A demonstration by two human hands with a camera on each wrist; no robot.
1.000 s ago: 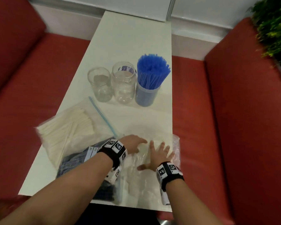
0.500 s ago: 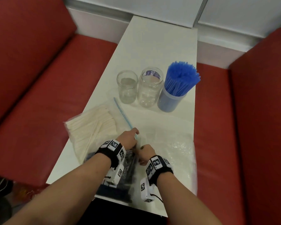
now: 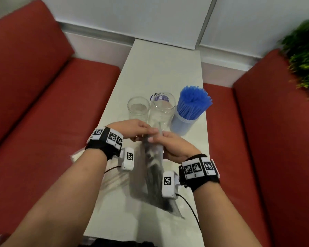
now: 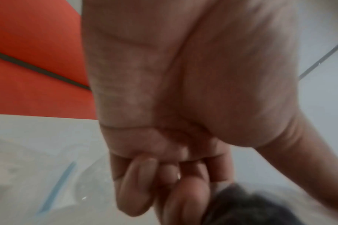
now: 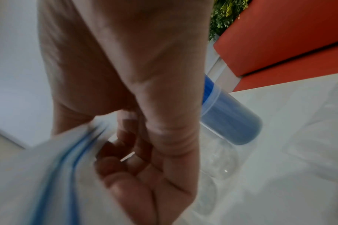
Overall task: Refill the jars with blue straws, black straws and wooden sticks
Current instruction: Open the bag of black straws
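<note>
Both hands hold a clear zip bag of black straws (image 3: 152,168) upright above the white table (image 3: 161,68). My left hand (image 3: 136,131) pinches the bag's top edge from the left, and my right hand (image 3: 169,145) grips it from the right. The bag's blue zip strip (image 5: 67,159) shows blurred beside my right hand's fingers (image 5: 114,167). The dark straws (image 4: 251,208) hang below my left hand's fingers (image 4: 137,182). Behind the hands stand a small empty glass jar (image 3: 138,108), a taller empty jar (image 3: 161,108) and a jar full of blue straws (image 3: 189,111).
A bag of wooden sticks (image 3: 77,156) lies on the table's left edge, mostly hidden by my left wrist. An empty clear bag (image 3: 114,179) lies flat under my arms. Red benches (image 3: 43,107) flank the narrow table. A green plant (image 3: 303,50) is at the far right.
Both hands have lifted the bag of black straws off the table and raised it toward the jars. One second ago they lay on the flat empty bag.
</note>
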